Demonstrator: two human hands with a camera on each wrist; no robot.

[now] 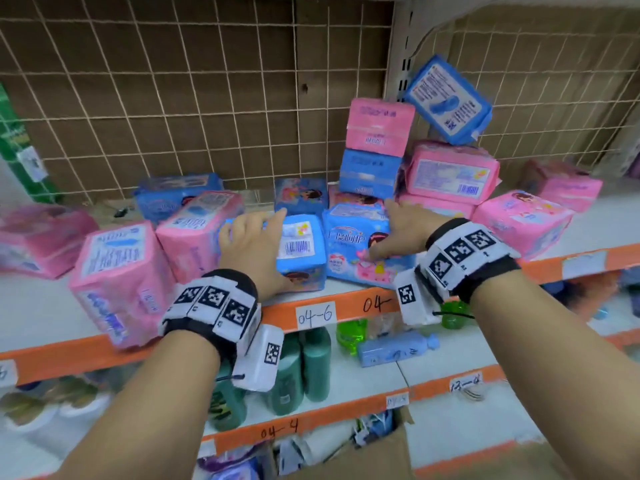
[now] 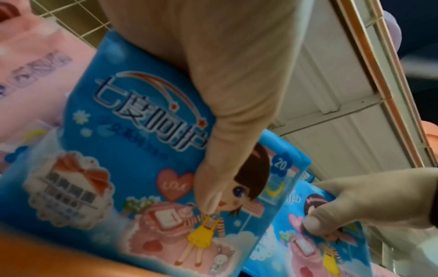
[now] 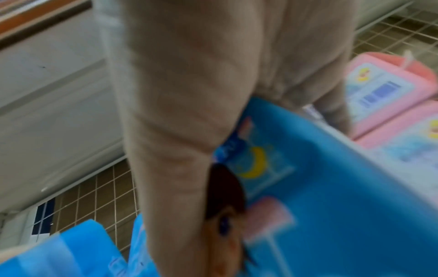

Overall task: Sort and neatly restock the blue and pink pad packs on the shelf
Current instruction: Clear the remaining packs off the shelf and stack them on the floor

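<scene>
Two blue pad packs stand side by side at the front of the shelf point(image 1: 41, 317). My left hand point(image 1: 252, 244) grips the left blue pack point(image 1: 301, 244), fingers over its top and thumb on its front. The left wrist view shows that thumb point(image 2: 213, 150) pressed on the pack's printed face point(image 2: 118, 150). My right hand point(image 1: 405, 233) grips the right blue pack point(image 1: 349, 237), its thumb on the cartoon front and its fingers behind. The right wrist view shows this blue pack point(image 3: 331, 206) close up and blurred. Pink and blue packs lie mixed around both hands.
Pink packs point(image 1: 121, 271) crowd the left front. A pink pack point(image 1: 379, 124) sits on a blue one point(image 1: 369, 173) behind my right hand, and a blue pack point(image 1: 448, 102) tilts above a pink stack point(image 1: 450, 174). Wire mesh point(image 1: 173, 98) backs the shelf. Green bottles point(image 1: 311, 365) stand below.
</scene>
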